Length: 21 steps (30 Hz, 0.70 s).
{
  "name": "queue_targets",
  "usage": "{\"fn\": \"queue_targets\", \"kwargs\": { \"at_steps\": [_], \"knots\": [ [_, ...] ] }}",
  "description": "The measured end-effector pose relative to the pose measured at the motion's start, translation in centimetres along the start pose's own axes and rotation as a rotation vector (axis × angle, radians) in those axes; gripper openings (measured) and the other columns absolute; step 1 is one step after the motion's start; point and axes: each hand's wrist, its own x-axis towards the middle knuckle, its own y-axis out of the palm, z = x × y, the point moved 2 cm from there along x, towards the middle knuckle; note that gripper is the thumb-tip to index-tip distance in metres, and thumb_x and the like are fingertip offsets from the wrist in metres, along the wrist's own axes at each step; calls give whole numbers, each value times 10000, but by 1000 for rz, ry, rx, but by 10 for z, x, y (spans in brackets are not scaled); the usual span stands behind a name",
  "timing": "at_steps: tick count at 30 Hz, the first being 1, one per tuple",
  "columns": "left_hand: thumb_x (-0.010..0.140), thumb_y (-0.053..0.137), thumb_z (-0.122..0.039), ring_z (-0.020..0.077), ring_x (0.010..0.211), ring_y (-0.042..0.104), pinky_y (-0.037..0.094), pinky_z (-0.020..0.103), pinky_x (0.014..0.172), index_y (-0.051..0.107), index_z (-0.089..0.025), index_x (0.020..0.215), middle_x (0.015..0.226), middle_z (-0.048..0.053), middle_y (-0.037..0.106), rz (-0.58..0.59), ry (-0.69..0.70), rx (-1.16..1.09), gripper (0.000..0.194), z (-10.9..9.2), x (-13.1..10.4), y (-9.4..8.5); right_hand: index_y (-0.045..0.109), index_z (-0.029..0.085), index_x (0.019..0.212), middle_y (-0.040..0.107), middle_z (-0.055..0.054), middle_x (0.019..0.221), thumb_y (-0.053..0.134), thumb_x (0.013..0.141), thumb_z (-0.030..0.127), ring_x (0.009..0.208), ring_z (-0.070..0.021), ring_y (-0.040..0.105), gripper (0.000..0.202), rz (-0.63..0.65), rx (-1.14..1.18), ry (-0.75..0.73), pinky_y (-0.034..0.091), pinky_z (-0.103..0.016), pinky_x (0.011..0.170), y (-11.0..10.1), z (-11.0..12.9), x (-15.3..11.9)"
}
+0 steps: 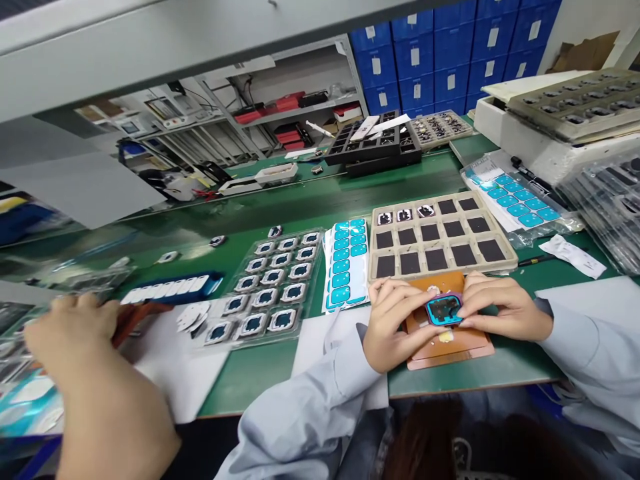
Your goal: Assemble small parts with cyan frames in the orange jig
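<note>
Small blue-rimmed square frame (443, 310) is being gripped by left hand (395, 320) and right hand (503, 308) | misalignment on orange fixture block (450, 347) is being risked if slipped

No legible text, brand or number anywhere. White label slips on the blue storage bins (453, 50) behind the beige compartment tray (443, 235): too small and blurred to read. Teal sticker sheet (346, 263) just left of that tray: printing not decipherable.

Part (443, 310) on fixture (450, 347), between both hands; compartment tray (440, 233) behind; sticker sheet (346, 265) left; blister tray (273, 287) farther left.
</note>
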Motion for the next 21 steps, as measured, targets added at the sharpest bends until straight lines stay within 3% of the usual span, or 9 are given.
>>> {"fn": "queue_targets", "kwargs": {
  "at_steps": [7, 11, 14, 21],
  "knots": [
    [880, 689, -373, 190, 859, 626, 370, 434, 931, 604, -249, 1132, 911, 24, 721, -16, 46, 123, 294, -1, -1, -1, 657, 206, 952, 696, -41, 785, 539, 983, 180, 701, -147, 593, 125, 47, -194, -91, 406, -330, 680, 0, 6, 0],
    [897, 664, -294, 190, 913, 626, 338, 477, 1005, 554, -240, 994, 978, 34, 714, -67, 93, 84, 157, -2, -3, -2, 641, 214, 952, 689, -37, 789, 550, 963, 166, 694, -151, 570, 103, 71, -204, -92, 392, -333, 675, 2, 7, -3],
    [904, 646, -242, 183, 941, 618, 346, 484, 1010, 518, -231, 882, 1013, 29, 707, -76, 148, 56, 131, -2, -4, -1, 626, 211, 951, 686, -36, 782, 545, 956, 143, 682, -150, 552, 106, 82, -186, -88, 392, -334, 676, 4, 7, -3],
    [885, 662, -196, 179, 948, 601, 381, 466, 978, 596, -256, 807, 1026, 5, 708, -41, 175, 78, 118, -1, -5, 1, 629, 197, 936, 678, -33, 766, 553, 950, 130, 693, -149, 537, 103, 84, -160, -74, 383, -332, 693, 6, 9, -4]
  ]
}}
